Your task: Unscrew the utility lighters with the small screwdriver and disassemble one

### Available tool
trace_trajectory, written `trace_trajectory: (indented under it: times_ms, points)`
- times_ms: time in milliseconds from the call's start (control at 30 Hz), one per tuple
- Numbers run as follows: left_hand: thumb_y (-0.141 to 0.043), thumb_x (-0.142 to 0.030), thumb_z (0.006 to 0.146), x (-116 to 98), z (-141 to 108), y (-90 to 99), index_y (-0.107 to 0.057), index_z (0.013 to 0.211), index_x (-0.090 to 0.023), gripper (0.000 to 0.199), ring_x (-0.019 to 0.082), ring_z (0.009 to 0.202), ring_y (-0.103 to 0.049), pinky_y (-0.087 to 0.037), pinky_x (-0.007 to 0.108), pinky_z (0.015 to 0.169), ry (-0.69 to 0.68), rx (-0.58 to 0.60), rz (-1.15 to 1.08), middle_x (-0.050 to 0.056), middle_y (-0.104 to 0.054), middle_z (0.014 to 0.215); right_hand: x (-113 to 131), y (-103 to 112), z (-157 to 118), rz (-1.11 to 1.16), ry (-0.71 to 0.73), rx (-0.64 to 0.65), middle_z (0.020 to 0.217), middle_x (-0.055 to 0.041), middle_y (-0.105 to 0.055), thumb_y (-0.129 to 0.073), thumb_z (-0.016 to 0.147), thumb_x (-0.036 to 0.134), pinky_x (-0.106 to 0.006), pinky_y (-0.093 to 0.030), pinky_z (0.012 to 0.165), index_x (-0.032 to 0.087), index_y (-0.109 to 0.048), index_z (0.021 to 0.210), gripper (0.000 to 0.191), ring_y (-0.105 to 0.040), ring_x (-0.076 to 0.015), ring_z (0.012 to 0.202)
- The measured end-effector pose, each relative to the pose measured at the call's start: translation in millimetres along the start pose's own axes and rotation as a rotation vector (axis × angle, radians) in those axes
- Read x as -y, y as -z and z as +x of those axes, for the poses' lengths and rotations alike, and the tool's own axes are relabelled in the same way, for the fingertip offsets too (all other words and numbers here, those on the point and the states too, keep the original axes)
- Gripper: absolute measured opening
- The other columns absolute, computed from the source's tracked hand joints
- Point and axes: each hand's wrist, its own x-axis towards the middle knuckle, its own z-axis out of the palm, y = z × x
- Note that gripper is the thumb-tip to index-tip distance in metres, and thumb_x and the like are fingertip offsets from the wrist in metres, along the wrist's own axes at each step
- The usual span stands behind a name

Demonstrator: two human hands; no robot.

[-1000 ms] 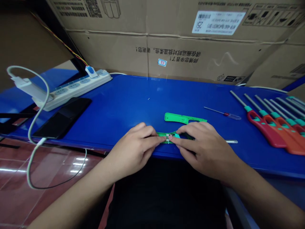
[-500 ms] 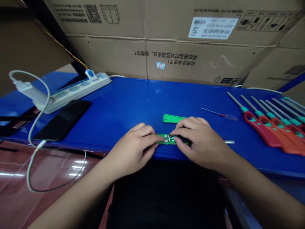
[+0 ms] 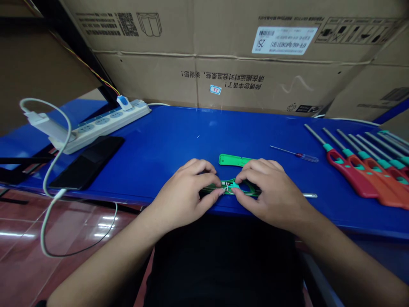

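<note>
A green lighter body [image 3: 228, 191] lies lengthwise near the front edge of the blue table, its inner parts and thin white wires exposed. Around its left part, my left hand [image 3: 194, 187] is closed, thumb and index finger pinching it beside the wires. My right hand [image 3: 263, 185] grips the right part between thumb and fingers. A metal tube [image 3: 309, 195] sticks out to the right of my right hand. Just behind lies a separate green shell piece [image 3: 232, 160], its right end hidden by my right hand.
A screwdriver [image 3: 295, 153] and several red and orange lighters [image 3: 353, 177] lie on the right of the blue table [image 3: 172, 140]. At left are a power strip [image 3: 105, 127] and a black phone [image 3: 87, 164] with a white cable. Behind stands a cardboard box [image 3: 153, 76].
The fingers of my left hand have curled into a pinch with the thumb. More of the lighter's green frame shows by my right hand. The view has shifted slightly.
</note>
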Motion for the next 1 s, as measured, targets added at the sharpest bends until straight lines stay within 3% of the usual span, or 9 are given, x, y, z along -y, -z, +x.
trace_trajectory:
  times_ms: [167, 367, 533, 700, 1000]
  points:
    - [-0.061, -0.028, 0.093, 3, 0, -1.9, -0.072, 0.094, -0.02, 0.013, 0.017, 0.094, -0.058, -0.046, 0.035, 0.089, -0.017, -0.027, -0.071, 0.003, -0.066, 0.101, -2, 4, -4, -0.021, -0.004, 0.011, 0.081, -0.0011, -0.064, -0.064, 0.088, 0.03, -0.038, -0.035, 0.083, 0.022, -0.069, 0.077, 0.014, -0.053, -0.0182, 0.083]
    - [-0.066, -0.035, 0.091, 8, 2, -2.6, -0.07, 0.112, -0.024, 0.024, 0.018, 0.099, -0.061, -0.047, 0.036, 0.091, 0.097, 0.044, -0.129, 0.003, -0.066, 0.105, -5, 6, -8, -0.017, 0.037, 0.063, 0.086, -0.002, -0.065, -0.061, 0.091, 0.031, -0.039, -0.034, 0.087, 0.022, -0.074, 0.086, 0.016, -0.054, -0.0185, 0.088]
    - [-0.065, -0.036, 0.092, 10, 3, -2.3, -0.071, 0.112, -0.025, 0.023, 0.017, 0.099, -0.062, -0.046, 0.036, 0.096, 0.098, 0.067, -0.144, 0.001, -0.068, 0.106, -8, 9, -8, -0.017, 0.073, 0.092, 0.088, -0.0009, -0.065, -0.058, 0.094, 0.028, -0.038, -0.033, 0.086, 0.024, -0.074, 0.088, 0.018, -0.054, -0.0171, 0.088]
    - [-0.066, -0.038, 0.091, 12, 6, -3.3, -0.066, 0.125, -0.027, 0.035, 0.018, 0.105, -0.06, -0.046, 0.036, 0.095, 0.079, 0.093, -0.116, 0.002, -0.067, 0.111, -11, 13, -2, -0.117, 0.198, 0.126, 0.089, -0.0035, -0.064, -0.051, 0.097, 0.024, -0.038, -0.033, 0.084, 0.019, -0.072, 0.087, 0.025, -0.054, -0.0184, 0.086]
    - [-0.065, -0.034, 0.092, 12, 7, -3.1, -0.069, 0.123, -0.024, 0.033, 0.017, 0.099, -0.058, -0.046, 0.034, 0.094, 0.053, 0.135, -0.108, 0.002, -0.064, 0.105, -19, 7, -3, -0.447, 0.482, 0.062, 0.087, -0.0064, -0.062, -0.051, 0.095, 0.016, -0.038, -0.033, 0.081, 0.015, -0.069, 0.089, 0.02, -0.05, -0.0221, 0.084]
